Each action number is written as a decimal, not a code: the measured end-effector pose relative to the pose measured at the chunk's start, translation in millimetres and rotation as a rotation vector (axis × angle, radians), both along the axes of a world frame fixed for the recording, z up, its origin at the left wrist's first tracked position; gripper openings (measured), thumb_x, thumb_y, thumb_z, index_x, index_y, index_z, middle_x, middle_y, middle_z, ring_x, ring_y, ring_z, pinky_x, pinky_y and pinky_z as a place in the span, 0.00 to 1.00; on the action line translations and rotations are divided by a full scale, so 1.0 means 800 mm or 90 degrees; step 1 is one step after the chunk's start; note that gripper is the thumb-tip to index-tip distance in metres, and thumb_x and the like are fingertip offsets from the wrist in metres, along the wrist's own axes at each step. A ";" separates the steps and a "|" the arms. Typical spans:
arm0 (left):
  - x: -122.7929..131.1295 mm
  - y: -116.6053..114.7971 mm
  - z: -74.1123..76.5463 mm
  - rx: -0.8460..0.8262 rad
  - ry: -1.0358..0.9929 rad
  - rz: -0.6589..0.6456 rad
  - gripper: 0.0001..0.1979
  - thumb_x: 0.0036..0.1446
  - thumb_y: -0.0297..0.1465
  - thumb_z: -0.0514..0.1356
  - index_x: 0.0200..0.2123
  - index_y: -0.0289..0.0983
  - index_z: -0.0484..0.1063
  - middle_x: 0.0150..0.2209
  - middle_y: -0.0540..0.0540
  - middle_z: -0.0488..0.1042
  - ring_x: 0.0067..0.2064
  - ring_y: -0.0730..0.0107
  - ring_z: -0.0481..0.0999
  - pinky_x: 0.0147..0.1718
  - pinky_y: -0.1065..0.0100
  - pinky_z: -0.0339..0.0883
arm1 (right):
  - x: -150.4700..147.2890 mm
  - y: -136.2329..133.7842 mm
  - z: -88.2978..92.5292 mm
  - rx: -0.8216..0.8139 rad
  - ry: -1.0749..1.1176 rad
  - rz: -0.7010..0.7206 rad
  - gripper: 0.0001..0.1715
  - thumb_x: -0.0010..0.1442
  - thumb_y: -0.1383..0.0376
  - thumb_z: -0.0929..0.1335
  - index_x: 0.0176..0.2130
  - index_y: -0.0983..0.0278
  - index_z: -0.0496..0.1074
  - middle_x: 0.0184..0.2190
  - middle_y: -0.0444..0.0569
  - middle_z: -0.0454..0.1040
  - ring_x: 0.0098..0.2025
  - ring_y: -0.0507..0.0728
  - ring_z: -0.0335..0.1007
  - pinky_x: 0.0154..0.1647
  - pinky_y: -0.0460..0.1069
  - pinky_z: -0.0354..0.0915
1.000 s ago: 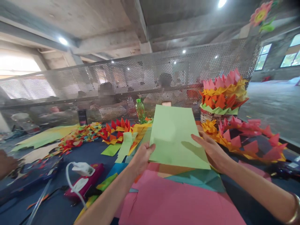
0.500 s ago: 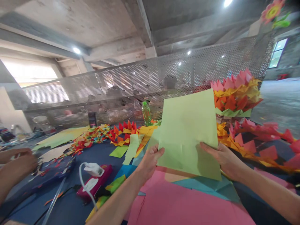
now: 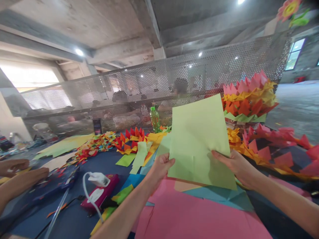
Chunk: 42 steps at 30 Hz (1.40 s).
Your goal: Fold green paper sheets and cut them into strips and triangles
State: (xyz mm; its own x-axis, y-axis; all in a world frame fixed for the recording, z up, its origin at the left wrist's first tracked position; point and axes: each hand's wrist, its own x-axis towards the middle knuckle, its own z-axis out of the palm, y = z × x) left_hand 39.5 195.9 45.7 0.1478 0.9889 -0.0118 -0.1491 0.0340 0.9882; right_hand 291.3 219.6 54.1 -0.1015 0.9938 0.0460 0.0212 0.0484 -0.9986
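Fingers of our left hand (image 3: 159,167) pinch the lower left edge of the pale green paper sheet (image 3: 199,142); our right hand (image 3: 235,164) clamps its lower right edge. We hold it upright above the pink paper sheet (image 3: 189,215) and teal sheet (image 3: 219,196). Risk: uneven pull creases or tears it; it already buckles between our grips. A co-worker's hands (image 3: 22,172) stay well apart.

2 bare forearms, no sleeves, bare fingers (image 3: 166,158)
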 end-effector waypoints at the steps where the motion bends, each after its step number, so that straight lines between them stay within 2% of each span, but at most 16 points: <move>1: 0.000 0.000 0.000 -0.005 0.008 0.007 0.20 0.47 0.39 0.68 0.41 0.33 0.76 0.34 0.42 0.80 0.32 0.64 0.78 0.34 0.67 0.67 | 0.001 0.000 -0.001 -0.004 0.001 0.002 0.22 0.49 0.53 0.73 0.43 0.59 0.76 0.44 0.51 0.79 0.46 0.67 0.75 0.37 0.54 0.74; 4: -0.001 -0.001 0.002 -0.015 0.030 0.021 0.17 0.48 0.37 0.68 0.39 0.33 0.76 0.32 0.44 0.80 0.27 0.69 0.76 0.30 0.70 0.65 | 0.003 0.001 -0.004 -0.014 0.009 0.009 0.23 0.49 0.53 0.73 0.44 0.59 0.76 0.42 0.51 0.80 0.44 0.66 0.76 0.34 0.52 0.74; 9: 0.000 -0.002 0.004 -0.016 0.046 0.025 0.14 0.49 0.35 0.67 0.37 0.32 0.77 0.27 0.46 0.79 0.24 0.74 0.72 0.24 0.73 0.60 | 0.003 0.003 -0.004 -0.008 0.008 0.011 0.24 0.49 0.52 0.73 0.44 0.61 0.75 0.46 0.52 0.78 0.46 0.64 0.75 0.37 0.51 0.73; 17: 0.000 0.002 -0.001 -0.015 0.043 0.013 0.17 0.47 0.38 0.68 0.37 0.31 0.77 0.28 0.44 0.79 0.23 0.73 0.72 0.24 0.72 0.59 | 0.004 0.007 -0.010 -0.003 -0.011 0.011 0.23 0.51 0.51 0.72 0.43 0.62 0.76 0.44 0.51 0.79 0.39 0.61 0.76 0.32 0.50 0.71; 20: -0.001 0.003 -0.001 -0.019 0.046 0.012 0.17 0.48 0.39 0.67 0.37 0.32 0.78 0.29 0.45 0.79 0.24 0.72 0.73 0.23 0.72 0.58 | 0.005 0.009 -0.013 -0.005 -0.017 0.015 0.23 0.52 0.51 0.72 0.43 0.62 0.76 0.41 0.50 0.80 0.39 0.60 0.76 0.33 0.50 0.70; 24: -0.001 0.003 -0.001 -0.019 0.048 0.014 0.16 0.47 0.38 0.68 0.37 0.32 0.77 0.26 0.47 0.79 0.22 0.73 0.71 0.23 0.72 0.58 | 0.007 0.010 -0.013 0.000 -0.018 0.018 0.21 0.52 0.52 0.72 0.43 0.61 0.75 0.43 0.50 0.79 0.40 0.60 0.75 0.35 0.49 0.70; 30: -0.001 0.001 -0.001 -0.031 0.024 -0.005 0.19 0.47 0.38 0.68 0.39 0.32 0.77 0.31 0.43 0.80 0.29 0.65 0.78 0.32 0.67 0.67 | 0.006 0.007 -0.010 -0.006 -0.027 0.021 0.25 0.50 0.49 0.72 0.40 0.65 0.75 0.36 0.51 0.80 0.34 0.59 0.74 0.29 0.49 0.68; 36: 0.002 -0.003 0.008 -0.031 0.056 0.011 0.18 0.48 0.36 0.68 0.41 0.33 0.76 0.31 0.44 0.80 0.26 0.68 0.77 0.26 0.70 0.63 | 0.007 0.011 -0.013 0.005 -0.037 0.012 0.26 0.49 0.48 0.72 0.39 0.66 0.75 0.34 0.51 0.79 0.32 0.58 0.73 0.29 0.49 0.68; 42: 0.002 -0.002 0.006 -0.018 0.065 0.018 0.16 0.48 0.38 0.67 0.37 0.34 0.77 0.25 0.48 0.78 0.21 0.73 0.72 0.22 0.73 0.58 | 0.010 0.013 -0.017 0.016 -0.038 0.019 0.26 0.50 0.48 0.72 0.39 0.65 0.75 0.34 0.51 0.79 0.37 0.61 0.74 0.31 0.49 0.69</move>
State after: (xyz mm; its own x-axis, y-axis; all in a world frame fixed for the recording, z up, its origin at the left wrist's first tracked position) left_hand 41.5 194.4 50.3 0.1163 0.9918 -0.0531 -0.0485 0.0591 0.9971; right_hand 299.1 230.4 40.7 -0.1349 0.9888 0.0633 0.0795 0.0745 -0.9941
